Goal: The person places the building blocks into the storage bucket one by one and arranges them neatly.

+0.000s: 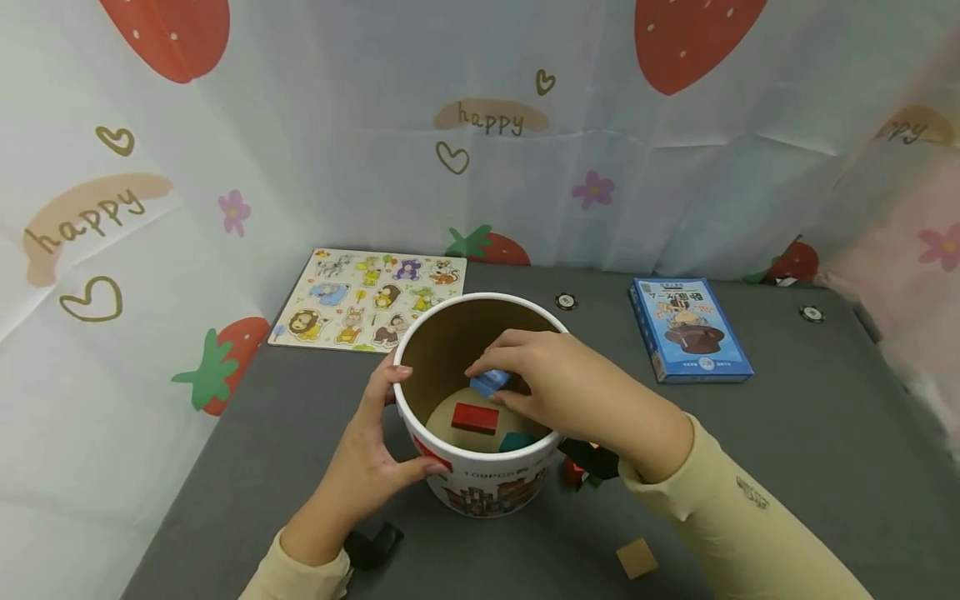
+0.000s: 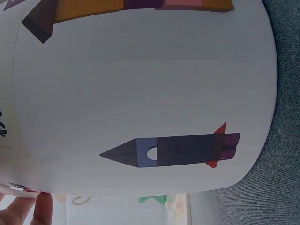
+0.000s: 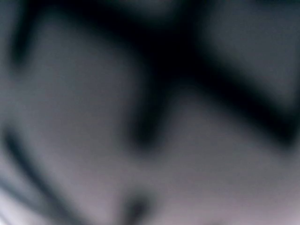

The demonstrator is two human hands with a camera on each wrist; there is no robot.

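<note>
A white printed bucket [image 1: 491,496] stands on the grey table, its mouth turned up towards the head view. My left hand [image 1: 360,454] grips its left side, with fingers at the rim and the thumb against the outer wall. Inside the bucket, my right hand [image 1: 558,379] pinches a blue block [image 1: 489,382] between fingers and thumb. Below it on the bucket floor lie a red rectangular block [image 1: 475,418] and a teal block [image 1: 516,442]. The left wrist view shows the bucket's printed wall [image 2: 140,93] close up; the right wrist view is dark and blurred.
An animal puzzle board [image 1: 360,300] lies behind the bucket at left. A blue box [image 1: 692,330] is at back right. Two round chips, one [image 1: 566,302] mid-back, lie near the curtain. A tan square block [image 1: 637,558] lies in front, and red pieces [image 1: 573,473] sit under my right wrist.
</note>
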